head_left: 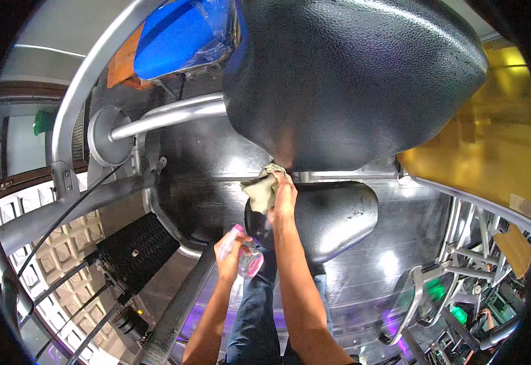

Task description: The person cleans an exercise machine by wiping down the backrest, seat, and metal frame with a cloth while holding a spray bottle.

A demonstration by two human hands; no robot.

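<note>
My right hand [284, 196] is closed on a crumpled pale cloth [262, 193], held at the lower edge of the large black padded backrest [350, 79]. Below it is a smaller black padded seat [332, 216], its surface shiny and slightly worn. My left hand [230, 258] grips a clear plastic bottle [251, 261] with a pink cap and pink label, held low and to the left of the seat, above my legs. Whether the cloth touches the backrest or only hangs just in front of it, I cannot tell.
Grey metal machine tubing [95, 79] curves along the left, with a black weight stack [137, 249] below it. A blue chair [183, 39] stands at the upper left. To the right are a yellow panel [484, 140] and more gym frames [417, 298].
</note>
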